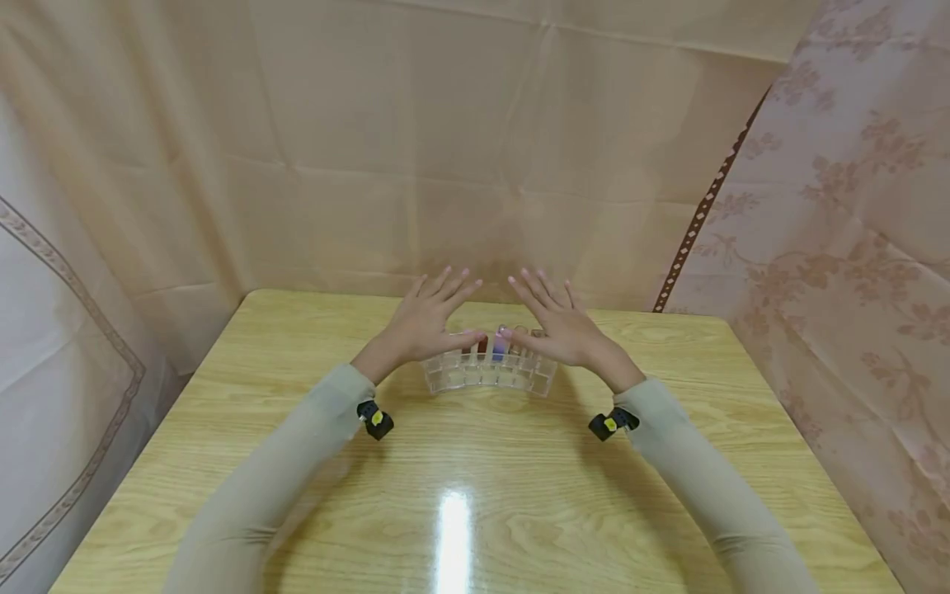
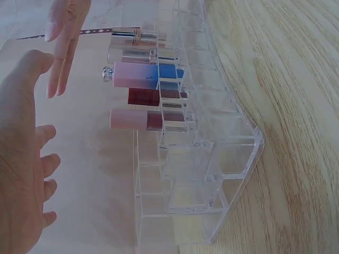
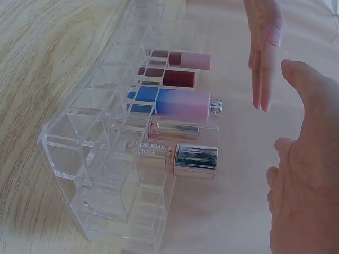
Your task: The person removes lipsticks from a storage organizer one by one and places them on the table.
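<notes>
A clear, curved, tiered lipstick organizer [image 1: 490, 373] stands near the table's far edge. Several lip cosmetics stand in its back row. The right wrist view shows a pink-to-blue tube with a silver knob [image 3: 180, 104], a dark red tube [image 3: 180, 79], a pink-capped tube [image 3: 196, 60] and a silver-capped tube printed "avocado" [image 3: 195, 160]. My left hand [image 1: 423, 322] hovers above the organizer's left part, fingers spread and holding nothing. Over the right part, my right hand [image 1: 564, 328] is likewise spread and holds nothing. The thumbs point toward each other, apart. The organizer's front compartments hold nothing visible.
The wooden table [image 1: 512, 503] extends in front of the organizer, with a bright light reflection on it. A beige curtain [image 1: 475, 165] hangs behind the table, and a floral curtain [image 1: 853, 272] hangs at the right. Each wrist carries a small black camera [image 1: 378, 422].
</notes>
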`<control>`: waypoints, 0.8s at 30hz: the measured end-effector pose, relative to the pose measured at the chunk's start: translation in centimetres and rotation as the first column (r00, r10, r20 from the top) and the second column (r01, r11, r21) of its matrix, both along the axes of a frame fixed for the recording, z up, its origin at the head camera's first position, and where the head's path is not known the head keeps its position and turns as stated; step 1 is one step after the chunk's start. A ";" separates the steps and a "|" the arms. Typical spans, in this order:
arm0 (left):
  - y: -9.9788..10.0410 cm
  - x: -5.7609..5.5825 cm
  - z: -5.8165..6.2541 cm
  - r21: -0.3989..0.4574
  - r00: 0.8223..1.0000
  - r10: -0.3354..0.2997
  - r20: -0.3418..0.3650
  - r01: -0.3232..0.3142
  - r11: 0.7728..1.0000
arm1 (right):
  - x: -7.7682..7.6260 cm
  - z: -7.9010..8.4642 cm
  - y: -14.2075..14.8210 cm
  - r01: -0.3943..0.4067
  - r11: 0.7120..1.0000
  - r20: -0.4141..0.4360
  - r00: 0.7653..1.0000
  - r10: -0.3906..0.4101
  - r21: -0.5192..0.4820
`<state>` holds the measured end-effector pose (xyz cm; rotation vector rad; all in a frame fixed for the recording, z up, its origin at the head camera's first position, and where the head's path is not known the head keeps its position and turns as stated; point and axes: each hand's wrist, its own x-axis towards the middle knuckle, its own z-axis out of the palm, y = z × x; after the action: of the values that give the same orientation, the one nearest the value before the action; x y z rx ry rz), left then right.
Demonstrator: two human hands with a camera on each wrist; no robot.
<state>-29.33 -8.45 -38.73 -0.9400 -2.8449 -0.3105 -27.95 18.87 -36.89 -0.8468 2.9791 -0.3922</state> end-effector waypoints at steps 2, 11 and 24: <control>0.0 0.0 0.0 -0.002 1.000 0.004 0.003 -0.004 1.000 | -0.1 0.0 0.0 0.002 1.000 0.002 1.000 -0.002 0.001; -0.1 -0.1 -0.2 0.005 1.000 0.008 0.007 -0.008 1.000 | -0.3 -0.2 0.1 -0.005 1.000 0.017 1.000 0.005 -0.012; -0.5 -1.0 -0.4 0.184 0.998 -0.014 0.054 0.004 0.983 | -0.8 -0.7 0.4 -0.048 0.994 -0.055 0.998 0.043 -0.100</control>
<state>-30.34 -8.98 -39.12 -0.9204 -2.8014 -0.5975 -28.73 19.28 -37.57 -0.9464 3.0041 -0.5313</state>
